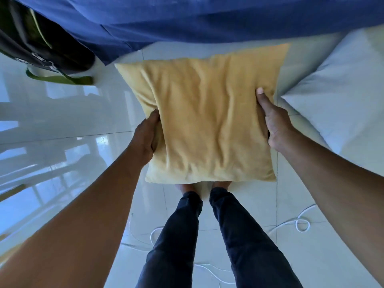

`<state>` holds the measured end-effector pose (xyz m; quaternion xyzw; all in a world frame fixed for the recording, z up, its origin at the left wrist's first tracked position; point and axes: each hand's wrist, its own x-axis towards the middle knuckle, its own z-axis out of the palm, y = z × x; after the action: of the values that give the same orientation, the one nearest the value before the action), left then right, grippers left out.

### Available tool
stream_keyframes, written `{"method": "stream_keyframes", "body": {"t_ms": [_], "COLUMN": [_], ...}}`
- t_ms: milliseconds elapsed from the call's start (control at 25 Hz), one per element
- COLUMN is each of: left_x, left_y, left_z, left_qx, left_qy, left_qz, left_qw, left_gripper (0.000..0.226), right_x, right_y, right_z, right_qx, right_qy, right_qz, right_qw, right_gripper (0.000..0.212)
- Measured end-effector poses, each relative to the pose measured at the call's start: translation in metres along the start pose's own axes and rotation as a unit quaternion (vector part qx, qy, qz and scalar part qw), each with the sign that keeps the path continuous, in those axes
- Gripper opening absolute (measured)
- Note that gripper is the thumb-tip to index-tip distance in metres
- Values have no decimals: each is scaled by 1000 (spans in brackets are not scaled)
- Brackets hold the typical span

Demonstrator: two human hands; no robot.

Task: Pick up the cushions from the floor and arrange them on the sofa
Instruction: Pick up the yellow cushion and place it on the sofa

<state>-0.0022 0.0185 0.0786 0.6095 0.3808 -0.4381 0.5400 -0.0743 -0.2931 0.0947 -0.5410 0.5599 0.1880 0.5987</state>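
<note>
Yellow cushion (207,117) clamped at sides by left hand (145,136) & right hand (274,125) fingers; soft fabric, could've slipped, cables (299,222) underfoot = trip risk

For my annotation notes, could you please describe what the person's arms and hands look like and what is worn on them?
Both forearms are bare up to the frame edge, with no sleeves showing. The left hand and right hand wear no gloves, and no rings, watch or bracelets are visible.

Yellow cushion (207,117) gripped by left hand (145,138) and right hand (274,123); blue sofa (207,17) beyond
</note>
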Motion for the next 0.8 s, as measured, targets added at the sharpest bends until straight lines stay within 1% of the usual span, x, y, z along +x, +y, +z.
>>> {"method": "stream_keyframes", "body": {"t_ms": [40,120,160,320,520,680,800], "left_x": [-31,-89,-119,-226,-347,-400,-425], "left_y": [14,42,57,107,168,209,244], "left_z": [-1,-3,-3,-4,-2,-1,1], "left_qx": [-3,-6,-4,-10,-28,-42,-45], "left_qy": [-1,-1,0,-5,-18,-23,-19], "left_qz": [10,32,44,100,224,284,305], "left_qw": [1000,999,999,995,974,958,951], "left_gripper": [64,64,65,61,60,54,49], "right_x": [-27,-80,-106,-200,-305,-347,-362], "right_y": [-16,-47,-63,-123,-204,-254,-294], "right_z": [-6,-17,-24,-52,-86,-96,-95], "right_qx": [7,23,28,47,90,107,117], "right_qy": [0,-5,-8,-31,-59,-87,-101], "right_qz": [-11,-29,-40,-93,-175,-227,-259], "right_qw": [1000,999,999,994,979,964,954], "right_gripper": [96,81,78,84,73,67,81]}}
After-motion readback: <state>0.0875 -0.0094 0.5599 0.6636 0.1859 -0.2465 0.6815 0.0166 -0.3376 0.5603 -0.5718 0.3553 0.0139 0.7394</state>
